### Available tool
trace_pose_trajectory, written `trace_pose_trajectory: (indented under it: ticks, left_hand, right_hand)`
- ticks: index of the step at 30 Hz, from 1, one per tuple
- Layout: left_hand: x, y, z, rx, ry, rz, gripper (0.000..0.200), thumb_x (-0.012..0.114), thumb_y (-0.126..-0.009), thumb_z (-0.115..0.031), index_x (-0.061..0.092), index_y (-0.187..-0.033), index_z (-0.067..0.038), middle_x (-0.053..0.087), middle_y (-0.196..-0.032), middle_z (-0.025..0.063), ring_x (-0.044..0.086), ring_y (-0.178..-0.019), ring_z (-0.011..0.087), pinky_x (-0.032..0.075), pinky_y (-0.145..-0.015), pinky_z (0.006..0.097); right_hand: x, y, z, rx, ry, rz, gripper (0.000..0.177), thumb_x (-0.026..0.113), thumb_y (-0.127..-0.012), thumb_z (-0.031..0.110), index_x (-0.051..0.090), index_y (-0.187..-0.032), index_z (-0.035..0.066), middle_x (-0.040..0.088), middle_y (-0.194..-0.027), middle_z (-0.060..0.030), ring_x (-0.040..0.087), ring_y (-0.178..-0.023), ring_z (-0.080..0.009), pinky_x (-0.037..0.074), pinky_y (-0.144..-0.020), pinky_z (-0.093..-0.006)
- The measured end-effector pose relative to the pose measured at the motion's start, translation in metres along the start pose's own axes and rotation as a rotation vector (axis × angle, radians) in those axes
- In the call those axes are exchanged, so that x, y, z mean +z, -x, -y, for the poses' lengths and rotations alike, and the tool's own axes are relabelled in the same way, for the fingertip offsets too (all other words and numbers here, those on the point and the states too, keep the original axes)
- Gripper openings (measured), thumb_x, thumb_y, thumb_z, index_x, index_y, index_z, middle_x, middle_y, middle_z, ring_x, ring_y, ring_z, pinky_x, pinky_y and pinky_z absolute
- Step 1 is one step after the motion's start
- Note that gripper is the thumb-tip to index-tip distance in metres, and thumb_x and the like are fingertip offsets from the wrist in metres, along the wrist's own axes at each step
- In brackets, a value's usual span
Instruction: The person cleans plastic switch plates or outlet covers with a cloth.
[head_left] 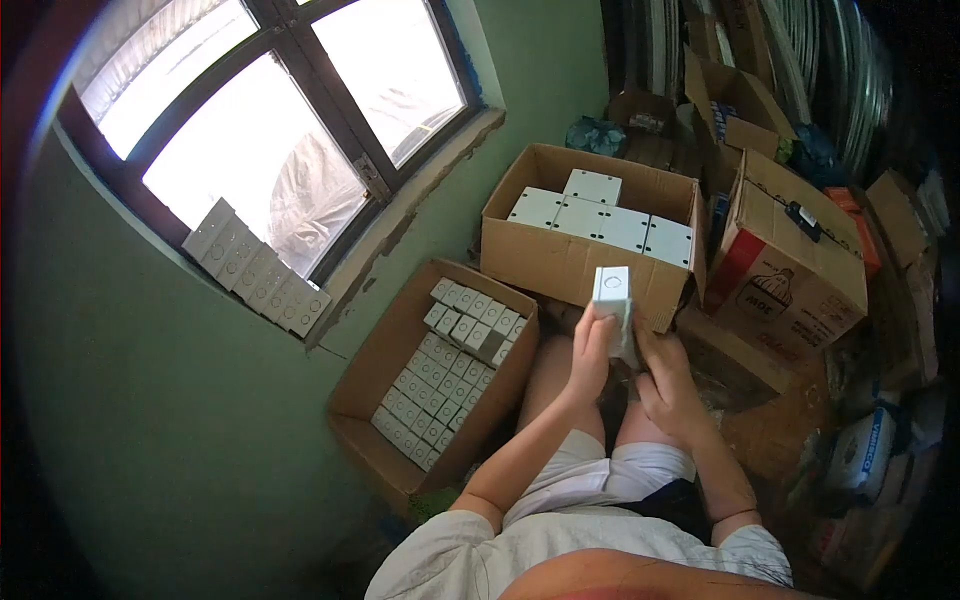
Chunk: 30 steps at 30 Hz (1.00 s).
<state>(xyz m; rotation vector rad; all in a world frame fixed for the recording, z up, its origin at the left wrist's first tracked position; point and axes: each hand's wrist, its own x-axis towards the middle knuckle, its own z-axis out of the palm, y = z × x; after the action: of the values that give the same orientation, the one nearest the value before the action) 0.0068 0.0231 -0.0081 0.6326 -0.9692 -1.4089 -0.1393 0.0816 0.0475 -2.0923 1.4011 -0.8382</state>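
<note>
Above my lap, a white rectangular box [612, 284] is held upright, with a round mark on its end face. My left hand [592, 352] wraps round its left side. My right hand [664, 372] presses on its lower right side, some fingers hidden behind it. Left of my legs, an open carton [362, 385] holds rows of small white boxes [437, 385] with similar round marks, some stacked higher at the far end. Straight ahead, another open carton [535, 252] contains larger white boxes [603, 220] with dark dots at their corners.
A row of white boxes [255, 268] stands on the window ledge. To the right, a closed carton [800, 255] has a small black object [803, 220] on top. Behind it is an open carton [735, 95]. A blue-and-white package [865, 455] lies at the far right.
</note>
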Motion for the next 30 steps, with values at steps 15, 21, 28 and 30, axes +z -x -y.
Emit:
trace_pose_trajectory:
  ticks: [15,21,28,30]
  left_hand:
    - [0.004,0.002,0.007,0.175,-0.388,-0.049,0.036,0.042,-0.107,-0.024,0.057,-0.088,0.002,0.050,-0.070,-0.0002,0.043,-0.068,0.0087,0.039,-0.059,0.0301]
    - [0.003,0.001,-0.014,0.318,-0.367,-0.071,0.041,0.040,-0.107,-0.026,0.062,-0.114,0.007,0.064,-0.089,0.0042,0.053,-0.080,0.0076,0.044,-0.070,0.0238]
    - [0.004,0.004,-0.001,0.233,-0.347,-0.082,0.045,0.038,-0.107,-0.031,0.063,-0.104,0.005,0.060,-0.082,0.0004,0.050,-0.073,0.0064,0.040,-0.062,0.0241]
    - [-0.004,0.010,0.008,0.132,-0.290,-0.131,0.047,0.037,-0.107,-0.036,0.064,-0.099,0.003,0.062,-0.088,0.0014,0.050,-0.077,0.0069,0.041,-0.066,0.0244]
  right_hand:
    - [0.034,-0.001,-0.019,0.060,-0.152,-0.103,0.066,0.047,-0.085,0.000,0.033,-0.149,0.000,0.054,-0.128,-0.0287,0.054,-0.118,-0.0402,0.042,-0.100,-0.0431]
    - [0.065,0.011,-0.040,0.070,-0.404,0.030,0.067,0.044,-0.087,0.000,0.026,-0.152,-0.004,0.054,-0.134,-0.0239,0.057,-0.116,-0.0306,0.042,-0.102,-0.0372]
    - [0.023,-0.016,-0.027,0.028,-0.057,-0.094,0.066,0.043,-0.084,0.000,0.033,-0.149,-0.001,0.056,-0.136,-0.0227,0.061,-0.115,-0.0352,0.047,-0.096,-0.0419]
    - [0.016,-0.021,-0.035,-0.020,-0.107,-0.103,0.072,0.044,-0.082,-0.001,0.029,-0.152,0.001,0.051,-0.139,-0.0265,0.057,-0.120,-0.0411,0.045,-0.100,-0.0429]
